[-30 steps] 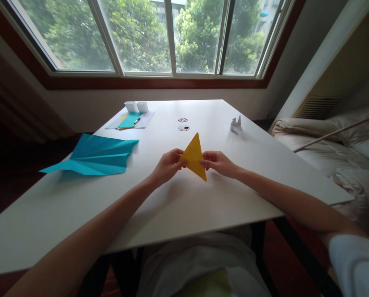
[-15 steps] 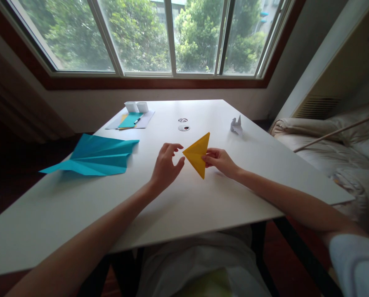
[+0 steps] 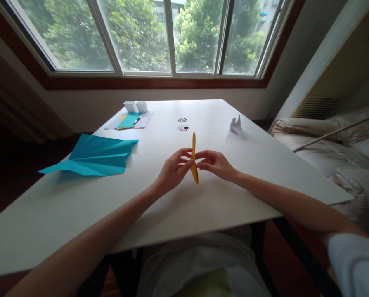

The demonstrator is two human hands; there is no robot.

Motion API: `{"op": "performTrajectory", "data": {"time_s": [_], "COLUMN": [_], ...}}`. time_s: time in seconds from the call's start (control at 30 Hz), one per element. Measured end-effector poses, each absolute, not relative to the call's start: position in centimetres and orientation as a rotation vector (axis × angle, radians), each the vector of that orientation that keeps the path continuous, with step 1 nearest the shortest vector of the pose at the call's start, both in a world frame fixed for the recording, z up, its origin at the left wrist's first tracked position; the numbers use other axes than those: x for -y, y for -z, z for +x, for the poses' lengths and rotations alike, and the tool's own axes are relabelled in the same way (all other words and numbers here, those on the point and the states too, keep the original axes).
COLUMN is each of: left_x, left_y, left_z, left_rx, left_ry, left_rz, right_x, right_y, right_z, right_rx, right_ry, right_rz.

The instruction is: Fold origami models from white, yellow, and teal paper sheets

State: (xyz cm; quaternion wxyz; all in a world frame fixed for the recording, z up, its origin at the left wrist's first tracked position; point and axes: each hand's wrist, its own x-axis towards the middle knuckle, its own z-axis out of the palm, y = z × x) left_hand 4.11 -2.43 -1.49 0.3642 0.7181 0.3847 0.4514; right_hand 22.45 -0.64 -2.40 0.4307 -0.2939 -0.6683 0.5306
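A yellow folded paper [image 3: 194,173] stands edge-on between my two hands, above the white table, so it shows as a thin upright strip. My left hand [image 3: 174,167] pinches it from the left, thumb and fingers at its middle. From the other side, the fingertips of my right hand [image 3: 217,164] close on the paper's right face. My left fingers partly cover its middle.
A large creased blue paper [image 3: 100,156] lies at left on the white table [image 3: 159,222]. Farther back are paper sheets [image 3: 130,120] with a pen [image 3: 138,119], white containers [image 3: 136,107] and round table inserts [image 3: 183,128]. A white origami figure [image 3: 235,125] stands at right.
The yellow paper has turned from showing its flat triangular face to edge-on. My left hand has moved right and taken hold of it. My right hand stays close to where it was.
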Motion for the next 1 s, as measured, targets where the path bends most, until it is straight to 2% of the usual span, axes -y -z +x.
{"op": "performTrajectory", "data": {"time_s": [0.4, 0.6, 1.0], "left_x": [2.06, 2.23, 2.15], "left_y": [1.8, 1.69, 1.83], "left_z": [4.08, 4.22, 4.4], "left_rx": [-0.887, -0.976, -0.889], "left_ry": [-1.163, -1.2, -1.223], "left_rz": [1.763, 1.831, 1.625], "right_x": [0.97, 0.92, 1.12], "right_y": [2.48, 2.67, 2.55], "right_z": [22.39, 22.35, 22.2], "right_rx": [1.726, 1.769, 1.773], "right_ry": [-1.175, -1.106, -1.097], "right_rz": [-0.744, -0.743, -0.767]}}
